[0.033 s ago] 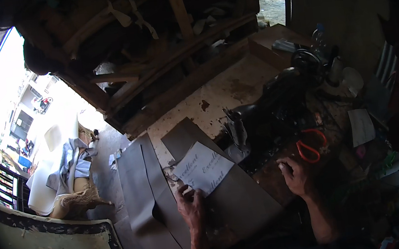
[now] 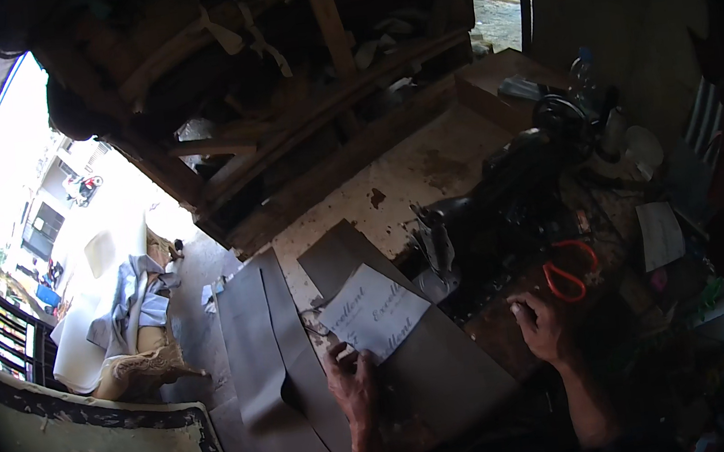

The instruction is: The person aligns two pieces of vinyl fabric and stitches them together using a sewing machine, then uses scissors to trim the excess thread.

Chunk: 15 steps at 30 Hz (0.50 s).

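Note:
My left hand (image 2: 353, 383) pinches the lower left edge of a pale sheet (image 2: 376, 312) with dark lettering, its thumb and fingers closed on it. The sheet lies over a brown-grey panel of leather-like material (image 2: 449, 363) on the table. Beside that hand, at its left, more brown-grey panels (image 2: 251, 346) are layered, one edge lifted in a fold. My right hand (image 2: 541, 328) is curled at the table's right side, with nothing visible in its fingers. Just beyond it lie orange-red scissor handles (image 2: 552, 280). A dark sewing machine (image 2: 500, 179) stands ahead of both hands.
A worn tabletop (image 2: 409, 171) reaches back to a wooden frame (image 2: 328, 87) hung with scraps. A brown box (image 2: 489, 91) and a clear bottle (image 2: 582, 76) stand at the back right. Rolled material (image 2: 82, 352) and crumpled cloth (image 2: 124, 293) lie at the left.

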Each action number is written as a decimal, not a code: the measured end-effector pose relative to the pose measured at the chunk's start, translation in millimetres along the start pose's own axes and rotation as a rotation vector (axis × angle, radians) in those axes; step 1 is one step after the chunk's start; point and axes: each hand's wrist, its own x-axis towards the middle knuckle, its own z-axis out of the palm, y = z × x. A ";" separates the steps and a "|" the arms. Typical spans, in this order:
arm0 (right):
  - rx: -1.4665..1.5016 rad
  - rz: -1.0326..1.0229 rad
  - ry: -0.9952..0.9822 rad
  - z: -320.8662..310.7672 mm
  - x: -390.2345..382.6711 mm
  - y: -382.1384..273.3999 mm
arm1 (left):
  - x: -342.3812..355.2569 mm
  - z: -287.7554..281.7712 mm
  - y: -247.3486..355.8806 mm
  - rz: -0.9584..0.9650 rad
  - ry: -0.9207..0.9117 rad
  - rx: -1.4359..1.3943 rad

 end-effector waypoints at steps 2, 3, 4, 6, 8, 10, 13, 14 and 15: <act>-0.041 -0.055 0.009 -5.3 -7.4 3.0 | -1.8 2.9 -5.5 -0.024 0.004 -0.020; 0.012 0.031 -0.017 -3.0 -5.1 6.5 | 0.6 3.5 -6.9 0.006 0.002 -0.002; 0.009 0.039 -0.026 -2.4 -6.0 5.7 | -2.9 4.6 -5.4 0.021 -0.002 0.017; 0.050 0.099 -0.029 0.6 -5.1 -0.3 | 0.9 3.7 -5.5 0.013 0.006 0.030; 0.005 0.084 -0.024 -0.4 -0.9 3.5 | 4.5 4.9 2.0 -0.005 -0.005 0.030; -0.018 0.053 -0.020 1.4 1.5 4.1 | 5.2 3.6 2.5 -0.027 -0.004 0.033; 0.000 0.079 -0.023 2.0 2.1 -0.8 | 8.7 3.0 3.3 -0.022 0.019 0.049; 0.029 0.098 -0.021 3.3 2.3 -2.1 | 9.1 2.6 3.6 -0.019 0.019 0.051; 0.033 0.098 -0.019 3.3 3.1 -2.1 | 8.0 2.5 6.1 -0.027 0.012 0.065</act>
